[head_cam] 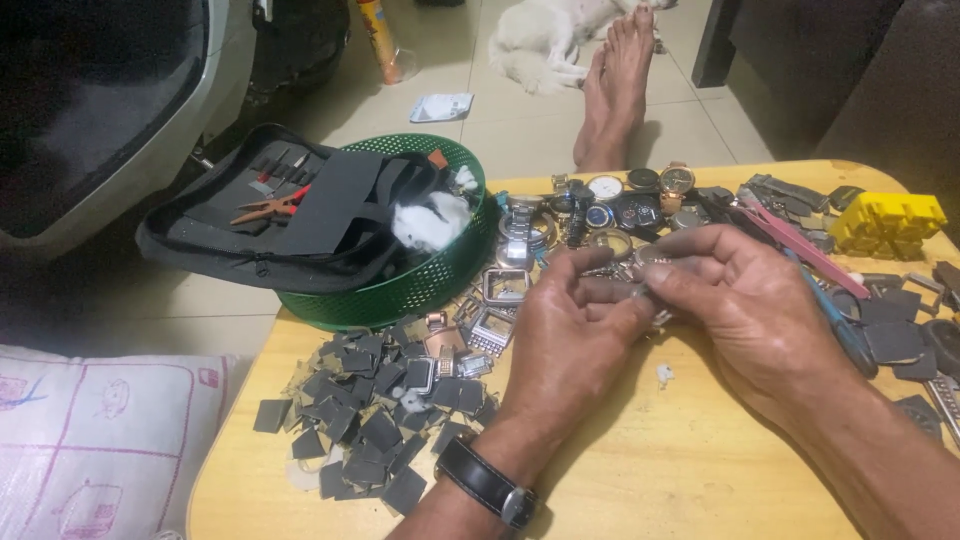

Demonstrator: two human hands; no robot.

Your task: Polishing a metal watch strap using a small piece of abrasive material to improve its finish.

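You are pinching a small metal watch part (648,292) between both hands above the middle of the desk (650,470); your left hand (570,340) and right hand (735,300) fingers are closing on it. Dark square pieces (370,420) are lying near left, watches (610,210) far behind, a green basket (420,285) far left.

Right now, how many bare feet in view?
2: both bare feet lie pressed together on the pale tiled floor past the far edge of the yellow wooden table, beside the white furry animal. None look hidden.
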